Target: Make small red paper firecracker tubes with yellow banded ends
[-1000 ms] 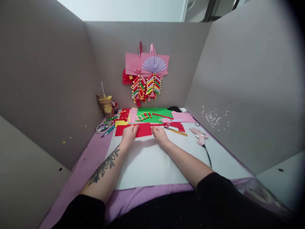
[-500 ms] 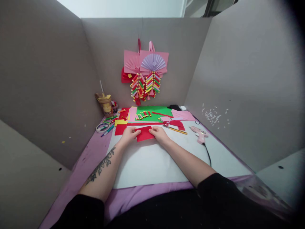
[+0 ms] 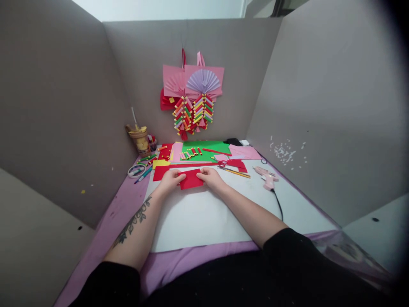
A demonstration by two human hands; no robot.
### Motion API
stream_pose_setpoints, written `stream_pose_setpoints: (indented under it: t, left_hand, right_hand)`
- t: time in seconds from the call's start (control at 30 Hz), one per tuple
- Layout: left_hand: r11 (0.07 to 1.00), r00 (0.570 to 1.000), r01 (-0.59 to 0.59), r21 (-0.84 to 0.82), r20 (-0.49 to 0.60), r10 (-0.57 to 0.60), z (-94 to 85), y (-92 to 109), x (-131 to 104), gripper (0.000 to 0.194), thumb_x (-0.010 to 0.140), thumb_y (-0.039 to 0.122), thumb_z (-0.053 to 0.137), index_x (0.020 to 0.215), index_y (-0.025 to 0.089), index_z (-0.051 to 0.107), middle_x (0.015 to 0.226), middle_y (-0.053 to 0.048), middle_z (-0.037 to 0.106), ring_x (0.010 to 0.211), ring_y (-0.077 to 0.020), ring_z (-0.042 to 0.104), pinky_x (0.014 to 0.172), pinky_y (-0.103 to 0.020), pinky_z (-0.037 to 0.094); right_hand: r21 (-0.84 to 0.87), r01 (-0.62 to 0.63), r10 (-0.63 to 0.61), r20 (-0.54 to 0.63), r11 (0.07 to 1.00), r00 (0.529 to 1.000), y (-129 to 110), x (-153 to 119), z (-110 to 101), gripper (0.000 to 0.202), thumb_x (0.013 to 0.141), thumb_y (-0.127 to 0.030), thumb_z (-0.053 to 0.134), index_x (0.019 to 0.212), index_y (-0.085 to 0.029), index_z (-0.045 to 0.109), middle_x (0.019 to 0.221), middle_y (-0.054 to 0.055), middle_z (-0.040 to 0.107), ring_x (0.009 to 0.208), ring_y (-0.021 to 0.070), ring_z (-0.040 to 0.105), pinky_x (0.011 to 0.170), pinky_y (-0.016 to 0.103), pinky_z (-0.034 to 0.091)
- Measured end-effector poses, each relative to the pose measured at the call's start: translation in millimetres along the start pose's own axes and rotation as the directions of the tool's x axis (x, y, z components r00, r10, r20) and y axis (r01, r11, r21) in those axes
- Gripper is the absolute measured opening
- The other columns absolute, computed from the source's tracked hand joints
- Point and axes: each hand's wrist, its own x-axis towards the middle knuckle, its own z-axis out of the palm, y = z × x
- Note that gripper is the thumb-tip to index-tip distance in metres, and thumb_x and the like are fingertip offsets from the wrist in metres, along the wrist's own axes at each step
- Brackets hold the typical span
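Observation:
A small rectangle of red paper [image 3: 191, 179] is stretched between my two hands, slightly tilted, above the white sheet [image 3: 198, 221]. My left hand [image 3: 171, 180] pinches its left edge with the thumb on top. On the opposite side, my right hand [image 3: 210, 177] grips the upper right corner the same way. The fingers under the paper are hidden. Just beyond my left hand lies another red paper piece [image 3: 160, 173]. Past my right hand are red-handled scissors [image 3: 223, 163] and a yellow pencil [image 3: 237, 172].
A pink glue gun [image 3: 267, 178] with a black cord lies at the right. Small paper rolls [image 3: 191, 152] rest on green paper at the back. A tape roll [image 3: 136, 171] and a pen cup [image 3: 141, 138] stand left. Paper firecracker decorations [image 3: 203, 106] hang on the grey back panel.
The camera view has shifted slightly. Both hands still hold the red paper, which now looks a little flatter toward me. Nothing was let go or picked up.

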Motion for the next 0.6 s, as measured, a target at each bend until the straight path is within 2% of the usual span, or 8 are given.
stream_pose_setpoints:
  t: [0.1, 0.27, 0.43, 0.6]
  left_hand:
    - [1.000, 1.000, 0.015, 0.001, 0.010, -0.015, -1.1, 1, -1, 0.032, 0.068, 0.046, 0.063, 0.070, 0.013, 0.062, 0.062, -0.003, 0.062, 0.056, -0.0139, 0.056, 0.051, -0.023, 0.042]
    - [0.995, 0.997, 0.064, -0.075, -0.044, -0.067, -7.9, -3, 0, 0.034, 0.066, 0.047, 0.063, 0.073, 0.014, 0.062, 0.064, -0.002, 0.063, 0.057, -0.0136, 0.057, 0.052, -0.023, 0.043]
    - [0.995, 0.997, 0.072, -0.063, -0.029, -0.074, -7.3, 0, 0, 0.034, 0.066, 0.046, 0.063, 0.072, 0.013, 0.060, 0.064, -0.002, 0.062, 0.057, -0.0128, 0.056, 0.052, -0.022, 0.043]
    - [0.998, 0.998, 0.056, -0.032, -0.037, -0.057, -4.0, 10, -4, 0.032, 0.068, 0.045, 0.061, 0.072, 0.014, 0.060, 0.064, -0.001, 0.061, 0.056, -0.0123, 0.055, 0.050, -0.021, 0.042]
  right_hand:
    - [-0.019, -0.013, 0.013, -0.016, 1.000, 1.000, 0, 1, -9, 0.022, 0.064, -0.035, 0.061, 0.058, -0.018, 0.048, 0.050, -0.003, 0.054, 0.047, 0.0103, 0.047, 0.048, 0.022, 0.036]
    - [-0.096, 0.003, -0.015, -0.130, 0.995, 0.991, 1, 5, -26, 0.010, 0.065, -0.027, 0.054, 0.062, -0.017, 0.052, 0.055, -0.002, 0.056, 0.049, 0.0098, 0.047, 0.050, 0.021, 0.036]
    - [-0.054, 0.091, -0.093, -0.031, 0.994, 0.995, 4, 4, -22, 0.015, 0.066, -0.028, 0.057, 0.076, -0.018, 0.054, 0.062, -0.004, 0.055, 0.057, 0.0105, 0.051, 0.057, 0.023, 0.040]
    - [0.039, 0.049, -0.050, 0.013, 0.998, 0.999, 4, -1, -15, 0.031, 0.069, -0.028, 0.056, 0.098, -0.020, 0.049, 0.064, -0.006, 0.055, 0.059, 0.0113, 0.054, 0.059, 0.024, 0.041]
